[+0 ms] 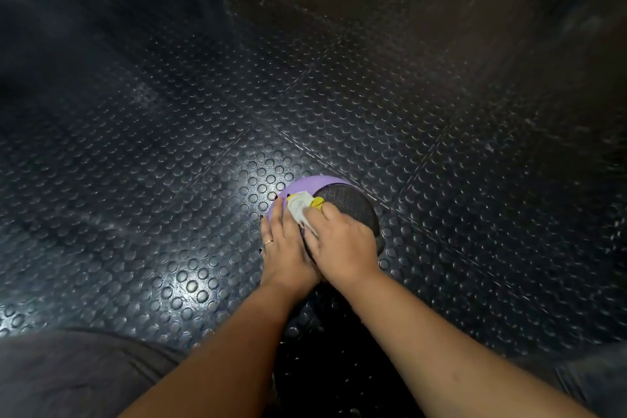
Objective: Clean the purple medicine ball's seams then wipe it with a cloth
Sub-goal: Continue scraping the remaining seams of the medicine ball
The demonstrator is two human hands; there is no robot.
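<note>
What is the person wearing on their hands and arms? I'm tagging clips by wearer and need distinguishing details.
Both forearms are bare: no sleeves, gloves, watch or bracelet show. The left hand has a thin gold-coloured ring on one finger and dark-painted nails. The right hand shows no ring; its nails are hidden.

The medicine ball (305,184) sits on the floor (169,146), just ahead of the person and a little right of centre. The left hand (285,248) lies flat on the ball's left side, fingers pointing away. The right hand (342,244) rests on the ball's near right side, touching the left hand. The cloth (300,205) lies on top of the ball between the two hands, gripped by the right hand. One knee (68,373) is at the near left.
</note>
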